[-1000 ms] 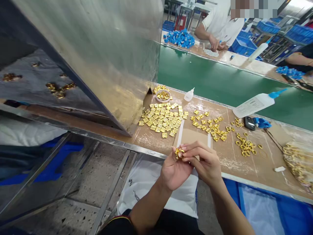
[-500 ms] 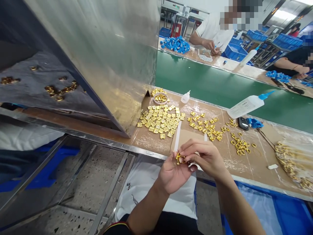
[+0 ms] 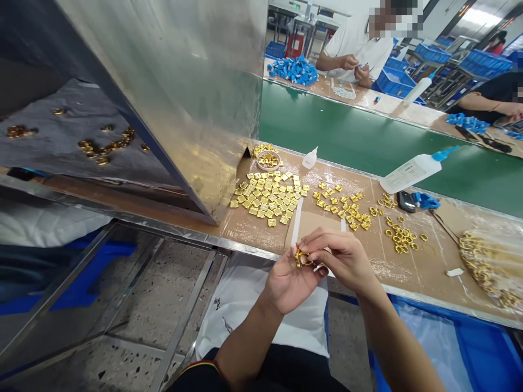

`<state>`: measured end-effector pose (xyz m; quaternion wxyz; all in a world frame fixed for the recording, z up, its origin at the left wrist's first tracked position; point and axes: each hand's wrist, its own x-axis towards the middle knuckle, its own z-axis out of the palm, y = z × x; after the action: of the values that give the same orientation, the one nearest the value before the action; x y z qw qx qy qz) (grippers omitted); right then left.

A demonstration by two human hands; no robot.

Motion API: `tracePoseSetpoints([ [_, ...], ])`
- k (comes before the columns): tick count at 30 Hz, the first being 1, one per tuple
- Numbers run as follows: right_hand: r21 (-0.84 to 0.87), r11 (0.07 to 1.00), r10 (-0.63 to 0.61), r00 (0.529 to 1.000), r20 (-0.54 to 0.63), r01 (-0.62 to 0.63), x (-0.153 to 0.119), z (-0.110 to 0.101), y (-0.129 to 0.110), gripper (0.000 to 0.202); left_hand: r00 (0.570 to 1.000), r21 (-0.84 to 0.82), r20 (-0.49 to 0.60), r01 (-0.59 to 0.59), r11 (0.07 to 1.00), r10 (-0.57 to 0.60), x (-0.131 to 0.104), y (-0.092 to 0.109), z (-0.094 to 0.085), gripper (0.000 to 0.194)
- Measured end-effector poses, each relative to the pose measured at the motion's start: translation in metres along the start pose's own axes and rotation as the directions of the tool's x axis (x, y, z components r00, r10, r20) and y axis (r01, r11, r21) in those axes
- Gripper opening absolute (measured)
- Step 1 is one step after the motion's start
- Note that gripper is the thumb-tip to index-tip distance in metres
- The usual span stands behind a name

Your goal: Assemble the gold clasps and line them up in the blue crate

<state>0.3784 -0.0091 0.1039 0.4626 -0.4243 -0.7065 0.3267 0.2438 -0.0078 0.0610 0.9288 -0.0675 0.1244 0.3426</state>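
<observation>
My left hand (image 3: 288, 283), palm up, grips a small gold ring piece (image 3: 299, 258) at its fingertips. From the right, my right hand (image 3: 337, 256) pinches the same ring piece between thumb and fingers; fingers partly cover it, so its exact form is hard to make out. Just beyond my hands lies a cardboard piece (image 3: 316, 223) with white strips. Many square gold pieces (image 3: 265, 196) are spread to its left. Gold ring pieces with square tops (image 3: 347, 209) lie behind it, and plain gold rings (image 3: 402, 239) sit to the right.
A metal housing (image 3: 196, 98) stands at the left. A small white bottle (image 3: 310, 158), a large bottle with a blue tip (image 3: 412, 173) and a black object (image 3: 406, 202) line the bench's far side. A bag of rings (image 3: 486, 267) lies right. Across the green belt (image 3: 335, 117), co-workers sit.
My hands keep hold of the ring piece, nearly in the same place. The view has shifted slightly. Across the belt, the co-worker's hands have moved a little.
</observation>
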Motion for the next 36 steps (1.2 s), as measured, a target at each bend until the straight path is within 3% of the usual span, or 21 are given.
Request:
tracePoseSetpoints([
  [8,0.025,0.999,-0.028,0.996,-0.082,0.03,0.003,0.013,0.005,0.01,0.995,-0.092,-0.084,-0.061,0.994,0.053,-0.002,0.007,0.006,0.017],
  [14,0.063,0.987,-0.132,0.97,-0.205,0.147,-0.008,0.025,0.008,0.009,0.991,-0.151,-0.121,-0.077,0.986,0.059,-0.006,0.008,0.008,0.016],
  [18,-0.042,0.986,-0.164,0.965,-0.206,0.159,-0.013,0.027,0.004,0.008,0.99,-0.208,-0.126,-0.086,0.974,0.061,-0.009,0.004,0.008,0.018],
  [31,-0.111,0.989,-0.121,0.97,-0.212,0.099,-0.014,0.028,-0.001,0.013,0.976,-0.254,-0.202,-0.132,0.958,0.081,-0.008,-0.004,0.009,0.032],
  [36,-0.122,0.987,-0.132,0.967,-0.217,0.107,-0.015,0.028,-0.001,0.013,0.98,-0.261,-0.184,-0.122,0.958,0.074,-0.007,-0.004,0.008,0.033],
])
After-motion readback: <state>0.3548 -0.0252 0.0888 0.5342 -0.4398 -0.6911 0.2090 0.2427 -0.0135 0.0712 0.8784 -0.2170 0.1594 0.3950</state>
